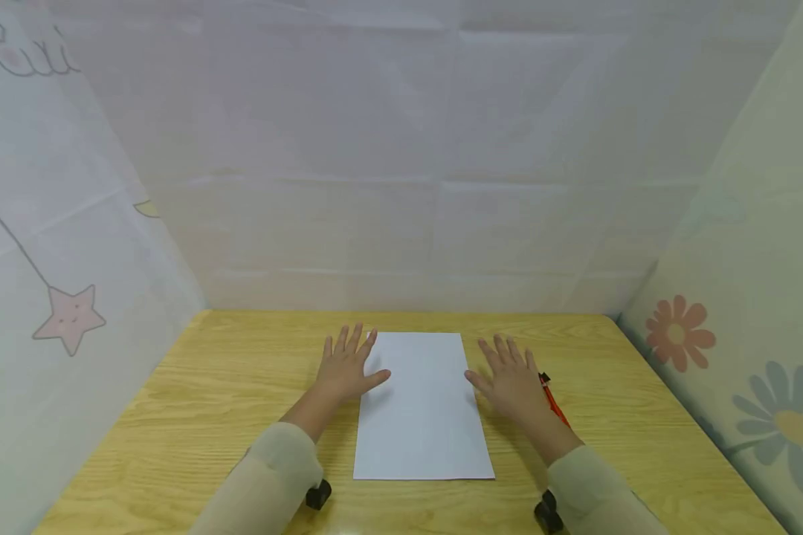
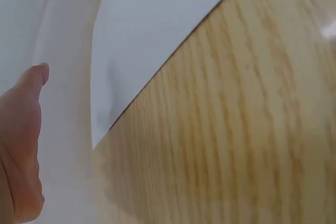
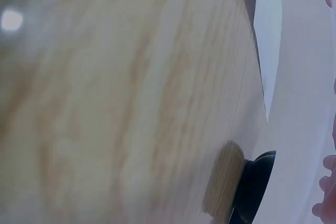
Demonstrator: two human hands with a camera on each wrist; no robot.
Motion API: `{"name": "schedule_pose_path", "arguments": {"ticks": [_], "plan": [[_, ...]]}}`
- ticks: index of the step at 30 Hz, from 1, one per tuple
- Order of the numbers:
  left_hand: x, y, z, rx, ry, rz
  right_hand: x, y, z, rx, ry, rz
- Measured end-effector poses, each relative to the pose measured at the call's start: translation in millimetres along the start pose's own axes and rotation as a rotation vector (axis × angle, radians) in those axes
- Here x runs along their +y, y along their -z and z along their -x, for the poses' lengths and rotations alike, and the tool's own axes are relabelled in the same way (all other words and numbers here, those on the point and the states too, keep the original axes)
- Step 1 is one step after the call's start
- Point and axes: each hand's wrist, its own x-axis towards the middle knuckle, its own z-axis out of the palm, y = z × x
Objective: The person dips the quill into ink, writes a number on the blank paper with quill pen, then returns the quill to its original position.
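Observation:
A blank white sheet (image 1: 418, 409) lies on the wooden table, its long sides running away from me. My left hand (image 1: 344, 371) is over its left edge, fingers spread and straight, holding nothing. On the other side, my right hand (image 1: 511, 383) has its fingers fanned out in the same way, the thumb tip near the sheet's right edge. Partly hidden behind the right hand and forearm lies a slim red thing (image 1: 558, 409) with a black end. Close by in the right wrist view, a black piece (image 3: 254, 187) joins a tan, rounded end.
The wooden table (image 1: 241, 386) reaches back to a pale hanging cloth (image 1: 401, 223). Cloth walls with a printed star (image 1: 70, 318) and flowers (image 1: 680, 334) stand to the left and right. Dark wrist devices (image 1: 318, 494) show under both sleeves.

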Motion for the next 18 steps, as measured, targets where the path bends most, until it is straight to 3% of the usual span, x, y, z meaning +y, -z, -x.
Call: {"name": "schedule_pose_path", "arguments": {"ticks": [8, 18], "plan": [[-4.3, -15.5, 8.0, -0.073, -0.062, 0.078, 16, 0, 16, 0.066, -0.004, -0.120], [-12.1, -31.6, 13.0, -0.101, -0.114, 0.087, 32, 10, 32, 0.005, -0.086, -0.202]]}}
